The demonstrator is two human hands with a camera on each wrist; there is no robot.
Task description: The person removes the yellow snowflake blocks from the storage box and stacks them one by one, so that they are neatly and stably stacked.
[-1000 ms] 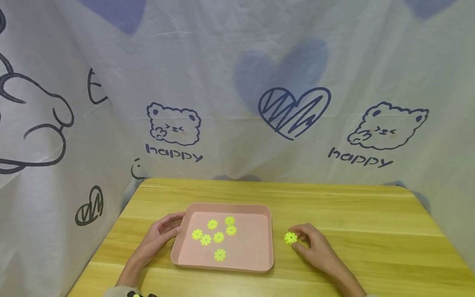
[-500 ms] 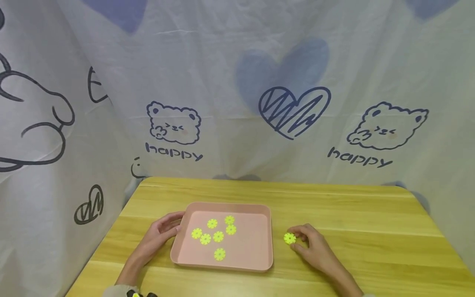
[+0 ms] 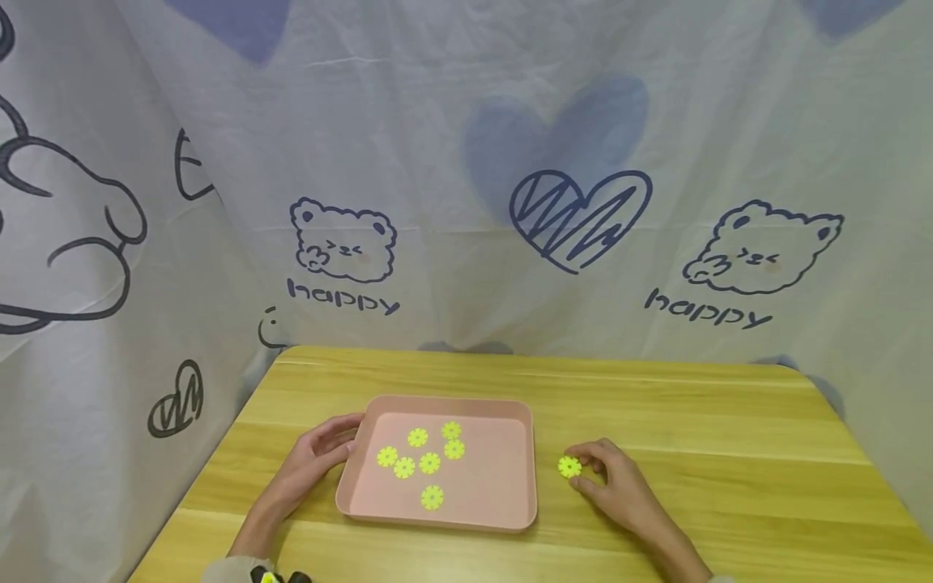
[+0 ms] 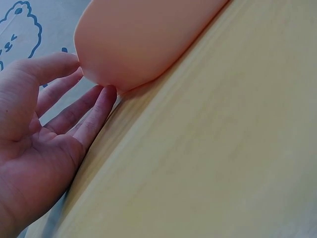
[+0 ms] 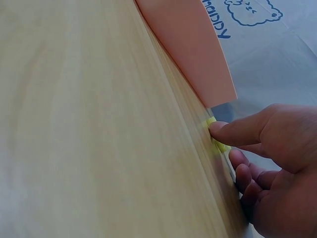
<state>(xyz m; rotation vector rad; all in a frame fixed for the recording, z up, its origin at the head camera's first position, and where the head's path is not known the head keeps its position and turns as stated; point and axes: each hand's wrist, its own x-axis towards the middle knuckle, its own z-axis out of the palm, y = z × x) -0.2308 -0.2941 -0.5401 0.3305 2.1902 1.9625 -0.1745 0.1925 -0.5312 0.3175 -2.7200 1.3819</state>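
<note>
Beside the pink tray (image 3: 488, 478), my left hand (image 3: 309, 463) rests with its fingers loosely extended. In the left wrist view, the thumb and fingertips (image 4: 109, 91) touch the tray's outer end wall. Several flat yellow notched discs (image 3: 429, 463), like interlocking building discs, lie spread over the left and middle of the tray floor. To the tray's right, my right hand (image 3: 614, 484) pinches one more yellow notched disc (image 3: 570, 466) between thumb and index finger, close over the table. The right wrist view shows this disc (image 5: 213, 120) edge-on, partly hidden behind the thumb; the other fingers are curled.
The wooden table (image 3: 729, 453) extends around the tray and both hands. Behind it hangs a pale cloth (image 3: 452, 283) printed with hearts and bears, which continues down the left side. A dark strapped item (image 3: 280, 576) shows at the left wrist.
Almost nothing differs. The view shifts very slightly, while both hands, the tray and the discs keep their places; the right hand still pinches its disc.
</note>
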